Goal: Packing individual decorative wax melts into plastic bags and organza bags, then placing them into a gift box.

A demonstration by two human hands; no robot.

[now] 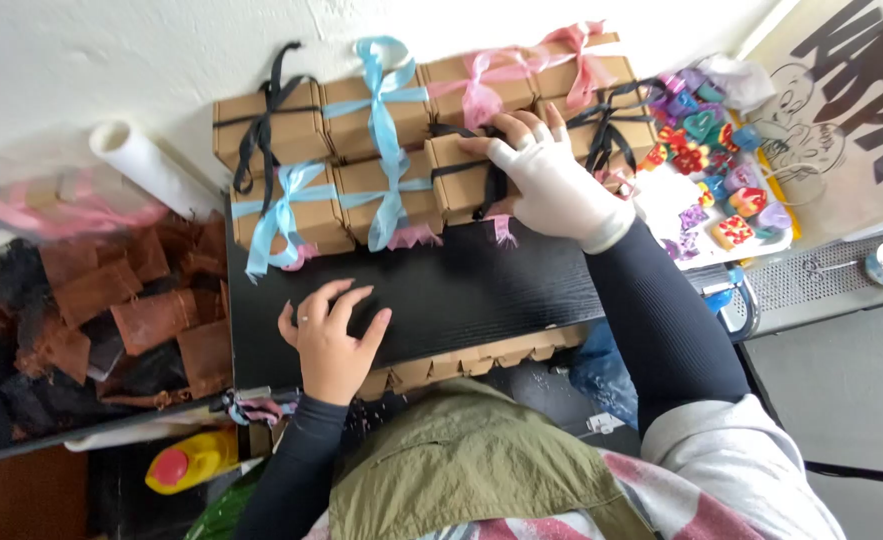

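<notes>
While the bare left hand (331, 335) is spread flat and empty on the black board (441, 295), the black-ribboned kraft box (469, 175) in the front row is gripped from above by the gloved right hand (551, 180); it is best kept level, so neighbouring bows are not crushed.

boxes (381, 180) – tan kraft | ribbons (386, 110) – black, light blue, pink | board (461, 295) black | right hand (551, 180) white-gloved | scraps (111, 320), left of frame, brown and black | small shapes (711, 165), upper right, perhaps red, purple, teal
</notes>
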